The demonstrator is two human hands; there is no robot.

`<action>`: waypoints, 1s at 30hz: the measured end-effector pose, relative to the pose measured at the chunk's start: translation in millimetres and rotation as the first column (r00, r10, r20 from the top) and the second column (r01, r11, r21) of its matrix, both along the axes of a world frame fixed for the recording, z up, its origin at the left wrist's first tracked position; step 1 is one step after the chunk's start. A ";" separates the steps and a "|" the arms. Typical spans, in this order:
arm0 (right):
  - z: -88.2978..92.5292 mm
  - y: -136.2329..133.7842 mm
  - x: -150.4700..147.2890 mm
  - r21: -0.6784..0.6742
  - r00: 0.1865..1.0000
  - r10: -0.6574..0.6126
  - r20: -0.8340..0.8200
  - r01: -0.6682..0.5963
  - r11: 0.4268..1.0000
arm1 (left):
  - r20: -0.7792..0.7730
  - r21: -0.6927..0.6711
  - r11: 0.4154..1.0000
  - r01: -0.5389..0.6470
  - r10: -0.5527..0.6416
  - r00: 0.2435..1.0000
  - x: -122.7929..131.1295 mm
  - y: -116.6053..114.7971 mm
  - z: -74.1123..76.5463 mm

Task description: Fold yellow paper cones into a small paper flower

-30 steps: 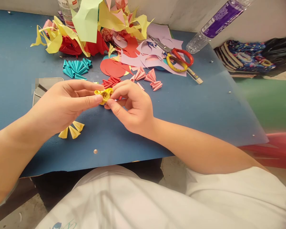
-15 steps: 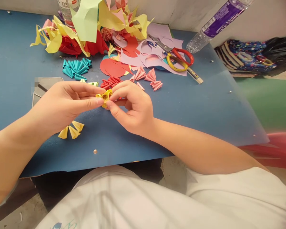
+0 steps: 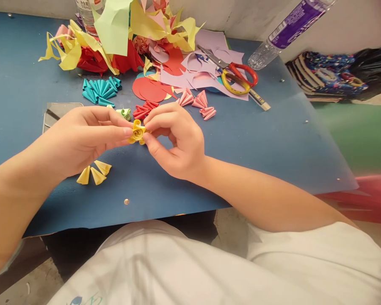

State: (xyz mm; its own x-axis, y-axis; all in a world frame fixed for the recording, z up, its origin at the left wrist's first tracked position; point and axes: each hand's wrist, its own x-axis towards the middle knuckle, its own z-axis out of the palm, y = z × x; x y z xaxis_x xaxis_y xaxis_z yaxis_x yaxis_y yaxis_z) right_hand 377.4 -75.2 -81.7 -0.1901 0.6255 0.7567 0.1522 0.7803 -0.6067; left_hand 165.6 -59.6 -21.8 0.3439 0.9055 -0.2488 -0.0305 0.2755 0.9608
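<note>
Between my two hands is a small yellow paper flower (image 3: 137, 134) with a coiled centre and curled petals. My left hand (image 3: 89, 137) pinches its left side between thumb and fingers. My right hand (image 3: 176, 137) pinches it from the right with thumb and forefinger. Three yellow paper cones (image 3: 97, 173) lie on the blue table below my left hand. Just beyond the flower are red paper cones (image 3: 145, 110) and a green-and-white curled paper piece (image 3: 124, 113). A grey phone-like object (image 3: 62, 112) is partly hidden behind my left hand.
Teal cones (image 3: 101, 90) and pink cones (image 3: 200, 101) lie farther back. Behind them are red paper circles (image 3: 150, 89), paper scraps (image 3: 114, 31), scissors (image 3: 241, 80) and a box-cutter-like strip (image 3: 260, 101). A purple-labelled bottle (image 3: 288, 31) stands back right. The blue table (image 3: 257, 144) ends close to my body.
The yellow flower has turned so its coiled centre faces up more, and it has shifted slightly left. My left hand has drawn back a little to the left; its fingers still pinch.
</note>
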 end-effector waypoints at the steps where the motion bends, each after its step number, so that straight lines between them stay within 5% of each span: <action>1: 0.8 0.1 1.6 0.058 0.999 -0.020 0.033 0.018 0.998 | 0.018 -0.025 1.000 0.002 -0.002 1.000 -0.4 0.6 -0.4; 7: -0.1 1.8 10.8 0.264 0.941 -0.184 0.285 0.107 0.959 | 0.074 -0.116 0.993 -0.015 0.024 0.997 0.3 1.3 0.1; 15: -4.6 4.4 9.5 0.247 0.944 -0.221 0.245 0.159 0.956 | 0.169 -0.107 0.985 -0.132 0.149 0.974 -0.3 6.5 -3.8; 25: -4.9 -2.7 7.1 -0.170 0.992 0.004 0.127 0.018 0.985 | 0.090 0.105 0.978 -0.180 0.171 0.981 0.4 1.7 -5.0; 30: -3.8 -4.0 6.8 -0.347 0.988 0.153 0.009 -0.140 0.927 | -0.029 0.440 0.858 -0.264 0.307 0.951 5.8 -6.5 -3.2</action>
State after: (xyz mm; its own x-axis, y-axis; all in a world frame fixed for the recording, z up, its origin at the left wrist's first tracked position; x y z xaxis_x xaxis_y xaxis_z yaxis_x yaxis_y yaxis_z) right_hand 384.1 -79.2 -85.5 -0.3220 0.8097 0.4906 0.0786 0.5392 -0.8385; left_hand 171.3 -66.2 -25.0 0.0483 0.9850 0.1655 0.0525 -0.1680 0.9844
